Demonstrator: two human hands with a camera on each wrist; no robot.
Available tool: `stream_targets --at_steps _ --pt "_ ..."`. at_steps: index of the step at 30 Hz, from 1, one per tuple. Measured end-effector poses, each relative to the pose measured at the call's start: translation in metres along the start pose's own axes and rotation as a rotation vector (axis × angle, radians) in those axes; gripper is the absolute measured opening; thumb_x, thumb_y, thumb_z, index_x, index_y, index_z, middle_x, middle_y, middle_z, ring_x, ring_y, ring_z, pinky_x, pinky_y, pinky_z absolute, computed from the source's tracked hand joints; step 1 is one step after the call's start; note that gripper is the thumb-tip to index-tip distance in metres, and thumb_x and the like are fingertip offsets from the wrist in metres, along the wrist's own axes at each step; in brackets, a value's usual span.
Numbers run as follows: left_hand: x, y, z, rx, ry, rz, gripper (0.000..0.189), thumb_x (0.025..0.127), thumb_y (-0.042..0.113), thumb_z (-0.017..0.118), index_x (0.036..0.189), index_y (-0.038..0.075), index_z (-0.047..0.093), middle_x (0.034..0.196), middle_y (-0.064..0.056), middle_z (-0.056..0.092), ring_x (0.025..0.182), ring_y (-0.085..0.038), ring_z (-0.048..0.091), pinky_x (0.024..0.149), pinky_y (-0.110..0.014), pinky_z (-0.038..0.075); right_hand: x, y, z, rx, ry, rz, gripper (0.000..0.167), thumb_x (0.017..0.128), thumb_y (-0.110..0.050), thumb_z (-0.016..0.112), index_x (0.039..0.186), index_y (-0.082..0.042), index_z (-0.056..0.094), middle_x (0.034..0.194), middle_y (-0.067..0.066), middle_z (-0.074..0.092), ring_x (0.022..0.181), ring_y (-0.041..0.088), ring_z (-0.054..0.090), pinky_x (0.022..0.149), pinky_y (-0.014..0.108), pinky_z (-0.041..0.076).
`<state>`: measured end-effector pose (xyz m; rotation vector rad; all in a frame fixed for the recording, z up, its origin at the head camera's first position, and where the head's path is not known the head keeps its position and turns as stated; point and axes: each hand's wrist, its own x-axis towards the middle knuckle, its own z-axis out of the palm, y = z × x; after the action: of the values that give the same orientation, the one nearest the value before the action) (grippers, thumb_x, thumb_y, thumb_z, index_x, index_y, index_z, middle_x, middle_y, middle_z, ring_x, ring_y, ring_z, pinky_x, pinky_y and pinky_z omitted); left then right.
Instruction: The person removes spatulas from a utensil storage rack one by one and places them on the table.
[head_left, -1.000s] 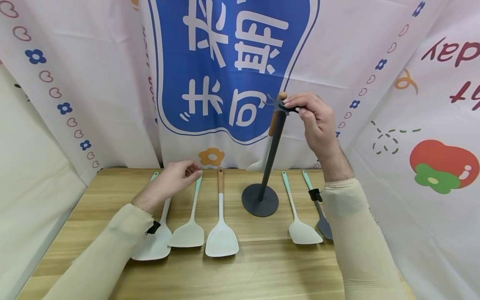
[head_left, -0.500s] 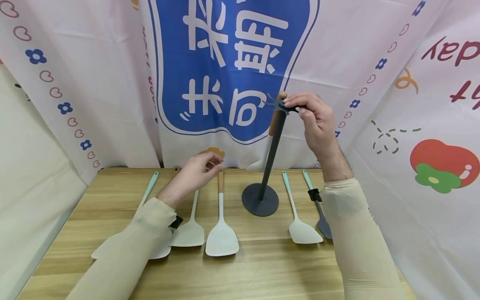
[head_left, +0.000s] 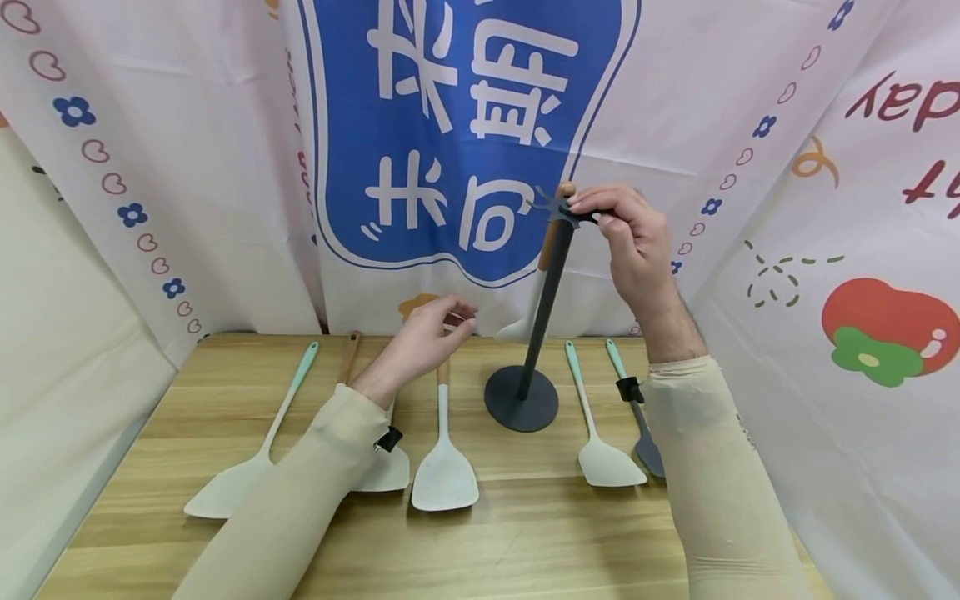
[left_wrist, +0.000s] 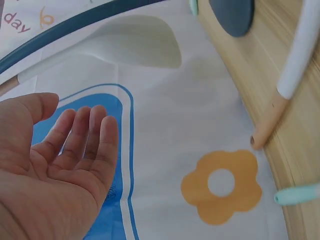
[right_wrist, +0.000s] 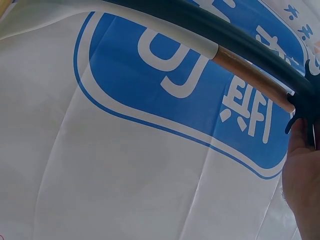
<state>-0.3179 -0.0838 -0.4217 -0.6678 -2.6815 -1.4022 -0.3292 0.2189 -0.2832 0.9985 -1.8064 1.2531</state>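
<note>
A dark grey utensil stand (head_left: 546,300) rises from its round base on the wooden table. My right hand (head_left: 633,242) pinches one hook of its star-shaped top. From another hook hangs a white spatula (right_wrist: 255,77) with a wooden handle, its blade low behind the pole in the head view. My left hand (head_left: 420,340), fingers loosely bent and holding nothing, is left of the pole, in front of the wooden handle of a white turner (head_left: 444,483) lying on the table. In the left wrist view, the left palm (left_wrist: 65,165) faces the hanging blade (left_wrist: 135,42).
At the left lies a mint-handled turner (head_left: 288,400). My left arm partly covers a wooden-handled utensil (head_left: 349,354) and a pale turner (head_left: 390,471). Right of the stand are a mint-handled turner (head_left: 609,462) and a grey-headed utensil (head_left: 647,450). A printed cloth (head_left: 675,108) hangs behind.
My left hand has moved right, from over the mint-handled turner to the wooden-handled one, uncovering utensils at the left. The right hand stays on the stand's hook.
</note>
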Motion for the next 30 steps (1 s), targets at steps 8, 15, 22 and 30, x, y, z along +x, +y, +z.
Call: stream_targets --at_steps 8,15,22,30 --pt "0.011 0.011 0.016 -0.086 0.008 0.014 0.033 0.121 0.024 0.068 0.15 0.01 0.071 0.148 -0.014 0.077 0.14 -0.037 0.075 0.119 -0.055 0.067 0.0 -0.001 0.0 0.003 -0.002 0.007 0.039 0.11 -0.008 0.047 0.113 0.016 0.078 0.125 -0.024 0.079 0.126 0.004 0.073 0.114 0.027 0.058" --pt "0.021 0.021 0.03 -0.172 0.021 0.013 0.036 0.121 0.026 0.068 0.154 0.01 0.07 0.152 -0.013 0.075 0.143 -0.036 0.074 0.124 -0.054 0.064 0.0 -0.002 -0.001 0.005 0.0 0.016 0.04 0.109 -0.007 0.047 0.113 0.017 0.078 0.125 -0.023 0.08 0.126 0.004 0.072 0.115 0.027 0.056" --pt "0.03 0.025 0.045 -0.238 0.005 0.01 0.043 0.123 0.029 0.065 0.163 0.013 0.066 0.161 -0.011 0.073 0.151 -0.034 0.071 0.132 -0.052 0.058 0.0 -0.001 0.0 0.001 0.002 0.017 0.04 0.109 -0.007 0.046 0.113 0.016 0.078 0.125 -0.024 0.08 0.126 0.004 0.073 0.115 0.028 0.056" --pt "0.04 0.03 0.061 -0.296 0.004 0.026 0.043 0.124 0.019 0.062 0.166 0.01 0.063 0.164 -0.014 0.071 0.154 -0.033 0.068 0.135 -0.052 0.055 -0.001 -0.002 0.0 0.007 0.003 0.026 0.04 0.11 -0.007 0.046 0.114 0.016 0.078 0.126 -0.024 0.08 0.127 0.004 0.073 0.114 0.027 0.056"
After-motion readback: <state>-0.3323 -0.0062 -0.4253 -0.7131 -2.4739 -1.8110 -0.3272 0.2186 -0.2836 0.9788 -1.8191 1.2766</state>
